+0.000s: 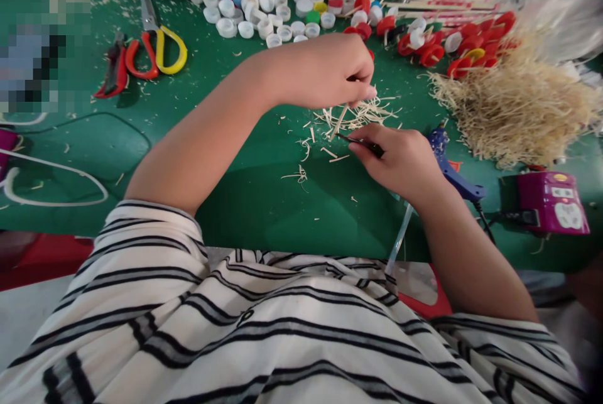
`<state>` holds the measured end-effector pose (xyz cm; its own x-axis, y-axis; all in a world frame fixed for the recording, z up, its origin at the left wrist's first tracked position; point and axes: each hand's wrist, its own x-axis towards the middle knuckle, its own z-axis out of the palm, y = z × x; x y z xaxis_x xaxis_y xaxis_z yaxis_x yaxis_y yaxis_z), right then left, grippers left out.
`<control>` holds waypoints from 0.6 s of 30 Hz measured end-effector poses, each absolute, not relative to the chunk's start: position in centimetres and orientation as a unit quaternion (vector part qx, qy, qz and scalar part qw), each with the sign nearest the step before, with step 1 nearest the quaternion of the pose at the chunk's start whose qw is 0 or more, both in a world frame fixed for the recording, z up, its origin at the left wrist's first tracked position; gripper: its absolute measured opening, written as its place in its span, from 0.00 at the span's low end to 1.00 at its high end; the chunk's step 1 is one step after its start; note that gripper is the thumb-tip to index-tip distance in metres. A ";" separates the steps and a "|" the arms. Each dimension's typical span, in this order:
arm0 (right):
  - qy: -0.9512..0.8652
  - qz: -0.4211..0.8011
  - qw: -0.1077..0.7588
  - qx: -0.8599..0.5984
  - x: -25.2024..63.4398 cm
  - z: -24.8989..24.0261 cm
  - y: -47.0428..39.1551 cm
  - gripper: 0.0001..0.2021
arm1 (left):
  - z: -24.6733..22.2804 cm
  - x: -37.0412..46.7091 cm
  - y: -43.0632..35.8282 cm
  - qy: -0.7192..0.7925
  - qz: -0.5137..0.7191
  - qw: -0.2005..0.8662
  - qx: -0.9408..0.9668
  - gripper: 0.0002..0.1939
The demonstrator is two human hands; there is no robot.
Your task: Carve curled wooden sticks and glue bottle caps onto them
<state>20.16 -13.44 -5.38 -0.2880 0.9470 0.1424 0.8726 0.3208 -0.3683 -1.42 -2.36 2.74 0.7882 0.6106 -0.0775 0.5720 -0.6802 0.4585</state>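
Note:
My left hand (346, 74) is closed, its fingers curled down over a small pile of pale shavings (362, 114). From its fingertips a flat pale strip (339, 121) slants down toward me. Closed round a slim, dark, pointed tool (347, 138), my right hand (405, 156) is just to the right and nearer to me. The tool's tip is at the lower end of the strip; the fingers hide most of the tool, so its kind is unclear. Loose shavings (328, 152) lie about on the green table (282, 215).
Many bottle caps (254, 5) and red caps with sticks (431, 52) line the back. Shredded straw (527, 109), a blue glue gun (440, 146) and a purple power socket (553, 203) are right. Scissors (155, 39), red-handled pliers (115, 68) and a white cable (61, 203) lie left.

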 end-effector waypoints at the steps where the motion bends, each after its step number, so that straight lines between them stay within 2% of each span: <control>1: -0.795 0.103 0.164 -0.575 20.1 -5.4 -13.4 0.15 | 2.9 -1.4 -2.5 0.320 0.036 0.234 0.917 0.20; 12: -0.811 0.014 0.095 -0.577 19.2 -6.0 -13.0 0.18 | 2.1 -0.8 -2.8 0.360 0.016 0.181 0.915 0.23; 18: -0.797 -0.039 0.023 -0.602 18.1 -5.1 -13.8 0.23 | 2.1 -0.5 -3.3 0.363 0.050 0.146 0.919 0.20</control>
